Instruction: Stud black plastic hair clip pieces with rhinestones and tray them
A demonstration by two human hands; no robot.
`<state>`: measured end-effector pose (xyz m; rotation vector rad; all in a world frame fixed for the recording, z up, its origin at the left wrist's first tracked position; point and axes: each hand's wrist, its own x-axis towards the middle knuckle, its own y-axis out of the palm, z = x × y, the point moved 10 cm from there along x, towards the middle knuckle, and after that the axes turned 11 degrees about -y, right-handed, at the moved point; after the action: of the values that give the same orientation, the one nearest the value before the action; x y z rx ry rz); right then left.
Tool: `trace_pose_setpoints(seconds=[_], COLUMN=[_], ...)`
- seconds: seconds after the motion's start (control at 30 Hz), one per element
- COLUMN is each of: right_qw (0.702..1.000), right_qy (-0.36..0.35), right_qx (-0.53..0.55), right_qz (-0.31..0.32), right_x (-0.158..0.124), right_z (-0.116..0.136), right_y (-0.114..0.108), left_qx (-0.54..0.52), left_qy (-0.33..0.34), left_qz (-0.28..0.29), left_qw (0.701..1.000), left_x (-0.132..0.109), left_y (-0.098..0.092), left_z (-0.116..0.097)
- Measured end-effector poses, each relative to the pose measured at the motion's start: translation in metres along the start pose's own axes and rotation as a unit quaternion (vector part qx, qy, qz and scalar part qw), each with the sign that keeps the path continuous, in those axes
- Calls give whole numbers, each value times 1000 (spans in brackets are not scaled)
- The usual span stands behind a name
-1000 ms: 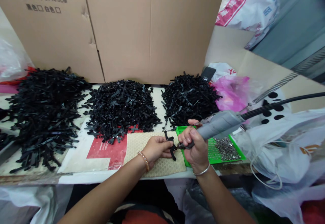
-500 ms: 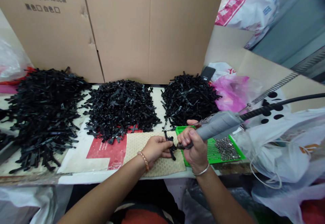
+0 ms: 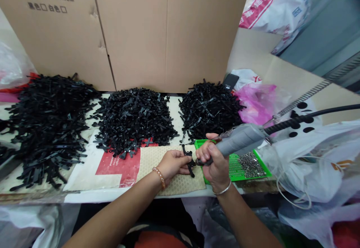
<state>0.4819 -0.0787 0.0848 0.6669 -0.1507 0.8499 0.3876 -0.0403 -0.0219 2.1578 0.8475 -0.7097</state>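
Driver tip (image 3: 199,162) is set against the black bracket (image 3: 189,161) pinched by the left hand (image 3: 173,164), just beside the green tray (image 3: 260,164); right hand (image 3: 214,161) is wrapped around the grey driver (image 3: 239,141).

Tall brown cardboard sheets (image 3: 135,34) stand as a back wall behind the bench (image 3: 84,197), with printed lettering at the upper left. To the right, a grey wall panel (image 3: 332,26) recedes. The light is even and bright.
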Motion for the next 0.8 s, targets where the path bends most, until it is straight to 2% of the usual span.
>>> trace_pose_setpoints(seconds=[0.37,0.8], right_qw=[1000,999], right_qy=[-3,-8], right_qx=[7,-40], right_qz=[5,4], right_x=[1,1], right_z=[2,2], right_y=[0,-1], left_qx=[2,2], left_qy=[1,-4], left_qz=[-2,-11], left_qw=[1000,1000], left_x=[-1,-3], left_y=[1,0], left_z=[-1,-1])
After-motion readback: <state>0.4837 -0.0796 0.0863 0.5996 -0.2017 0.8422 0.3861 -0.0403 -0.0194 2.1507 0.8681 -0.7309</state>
